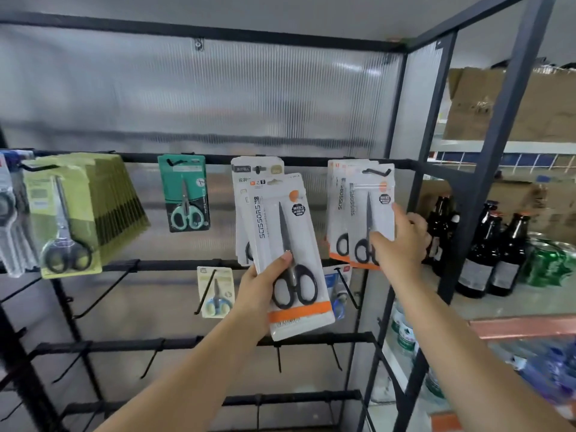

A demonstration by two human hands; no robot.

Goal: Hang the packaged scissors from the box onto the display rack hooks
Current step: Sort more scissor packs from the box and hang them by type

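At frame centre, the left hand (260,283) holds a white-and-orange carded pack of black-handled scissors (288,254) in a closed grip – tilted, before the black metal display rack (193,159). The right hand (402,241) pinches the front hanging pack (371,213), right of centre.

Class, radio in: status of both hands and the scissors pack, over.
Left hand grips loose scissors pack, not hooked. Right hand pinches hung pack on top-right hook. Nothing blocking.

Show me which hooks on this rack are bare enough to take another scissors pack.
Bare hooks: the second bar left of the small yellow pack, and the lower bar's hooks. The top bar is crowded: green stack, teal pack, white packs, and the orange-striped packs under the right hand.
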